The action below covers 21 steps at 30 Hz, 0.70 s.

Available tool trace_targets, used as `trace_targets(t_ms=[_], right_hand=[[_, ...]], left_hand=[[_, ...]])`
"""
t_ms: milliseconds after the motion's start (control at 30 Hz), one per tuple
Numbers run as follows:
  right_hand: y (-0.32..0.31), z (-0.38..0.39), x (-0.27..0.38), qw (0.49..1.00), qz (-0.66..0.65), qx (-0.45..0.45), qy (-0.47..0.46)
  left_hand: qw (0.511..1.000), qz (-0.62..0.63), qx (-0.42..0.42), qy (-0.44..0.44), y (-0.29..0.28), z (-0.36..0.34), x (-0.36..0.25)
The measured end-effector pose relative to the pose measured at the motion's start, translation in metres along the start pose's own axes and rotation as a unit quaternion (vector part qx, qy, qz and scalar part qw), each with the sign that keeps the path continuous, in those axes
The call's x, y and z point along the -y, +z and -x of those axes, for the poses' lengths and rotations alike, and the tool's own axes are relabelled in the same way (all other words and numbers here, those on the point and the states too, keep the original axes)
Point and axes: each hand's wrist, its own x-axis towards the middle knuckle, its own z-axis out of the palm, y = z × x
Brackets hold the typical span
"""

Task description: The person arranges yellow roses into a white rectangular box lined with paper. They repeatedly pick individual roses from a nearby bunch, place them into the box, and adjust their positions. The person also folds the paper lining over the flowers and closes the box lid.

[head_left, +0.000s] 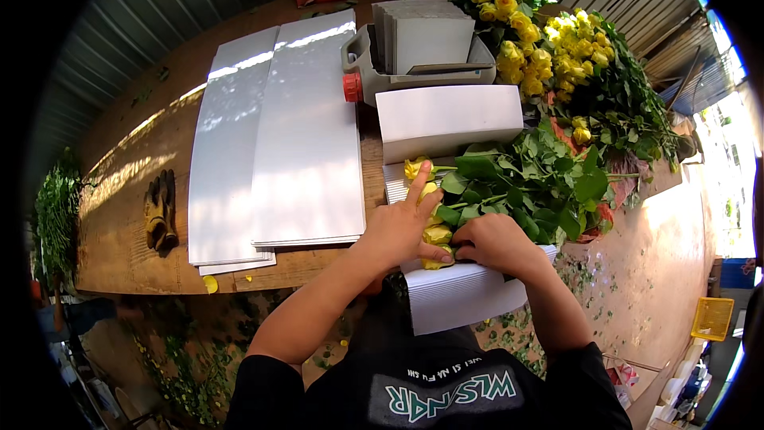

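Yellow roses (436, 234) lie in a row on a white corrugated sheet (468, 301), heads to the left and leafy stems (517, 175) to the right. My left hand (402, 227) rests over the rose heads with its fingers spread, index finger pointing away from me and thumb by the nearest head. Curled fingers of my right hand (497, 245) close just beneath the nearest rose head, apparently at its stem; the fingertips are partly hidden. Beyond the row, the sheet's far part (450, 121) stands folded up. Its near part hangs past the table edge.
Two stacks of white sheets (306, 135) lie left of the roses. A cut-open grey jug (366, 56) with a red cap holds upright cards (430, 36). More yellow roses (577, 44) are heaped at the far right. Work gloves (161, 211) lie on the wooden table (119, 223).
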Motion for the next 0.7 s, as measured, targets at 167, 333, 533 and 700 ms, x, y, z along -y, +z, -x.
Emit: trace_targets(t_ms=[167,333,533,700], right_hand=[[0.005,0.057,0.007,0.862,-0.172,-0.477,0.014],[0.084,0.148,-0.039,0.856,-0.384,-0.325,0.121],[0.027,0.229,-0.010,0.875,-0.460,-0.148,0.019],[-0.036,0.184,-0.029,0.749,-0.557,-0.237,-0.269]], left_hand=[[0.997,-0.010,0.046,-0.064,-0.001,0.002,-0.001],[0.992,-0.032,0.052,-0.107,-0.011,0.004,-0.018],[0.992,-0.021,0.036,-0.117,0.002,0.010,-0.009],[0.999,-0.002,-0.006,-0.039,0.004,-0.002,-0.004]])
